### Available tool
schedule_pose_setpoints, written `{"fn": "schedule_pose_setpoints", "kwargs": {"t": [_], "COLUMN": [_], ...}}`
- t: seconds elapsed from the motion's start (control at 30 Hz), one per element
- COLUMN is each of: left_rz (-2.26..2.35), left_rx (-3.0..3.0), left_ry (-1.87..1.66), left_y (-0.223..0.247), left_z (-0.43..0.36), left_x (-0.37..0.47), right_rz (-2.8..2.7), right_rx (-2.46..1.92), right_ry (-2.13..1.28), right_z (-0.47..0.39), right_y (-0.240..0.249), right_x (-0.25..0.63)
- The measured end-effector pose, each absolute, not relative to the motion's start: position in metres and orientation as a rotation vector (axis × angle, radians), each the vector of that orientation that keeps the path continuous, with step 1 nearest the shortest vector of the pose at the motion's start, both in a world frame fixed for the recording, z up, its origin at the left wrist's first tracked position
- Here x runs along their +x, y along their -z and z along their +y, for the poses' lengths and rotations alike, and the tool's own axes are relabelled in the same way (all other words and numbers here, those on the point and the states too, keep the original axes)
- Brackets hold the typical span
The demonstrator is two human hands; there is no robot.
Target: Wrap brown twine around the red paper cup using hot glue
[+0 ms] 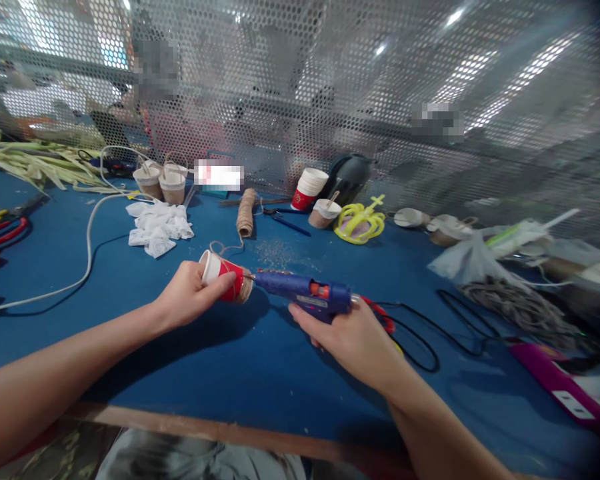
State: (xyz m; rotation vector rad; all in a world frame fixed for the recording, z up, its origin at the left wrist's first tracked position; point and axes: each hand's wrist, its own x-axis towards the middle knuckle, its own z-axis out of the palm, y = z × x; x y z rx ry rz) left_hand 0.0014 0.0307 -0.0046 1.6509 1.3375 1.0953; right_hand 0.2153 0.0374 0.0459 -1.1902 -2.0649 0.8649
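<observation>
My left hand [193,293] is closed round a red and white paper cup [213,268], which lies on its side in the air with its white rim to the left. Twine is wound round the cup's base end. In my right hand [350,333] is a blue hot glue gun [300,290], its nozzle touching or very near the cup beside the wound twine. A strand runs from the cup to a twine spool [247,213] behind it on the blue table [260,360].
Behind stand stacked cups [309,189], twine-wrapped cups [173,185], a yellow crown-shaped frame [359,223] and blue-handled pliers [290,221]. Crumpled white material [159,225] lies left. A purple power strip [555,380] and grey cord [520,310] are right.
</observation>
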Motion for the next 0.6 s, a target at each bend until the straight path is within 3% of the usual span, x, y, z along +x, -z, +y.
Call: {"fn": "schedule_pose_setpoints", "kwargs": {"t": [0.6], "left_rz": [1.4], "left_rx": [1.472], "left_ry": [-1.124], "left_y": [0.008], "left_z": [0.034], "left_x": [0.001], "right_rz": [-2.125], "right_rx": [-1.161], "right_ry": [-0.907], "right_z": [0.0334], "right_y": [-0.0449], "right_x": [0.2154]}}
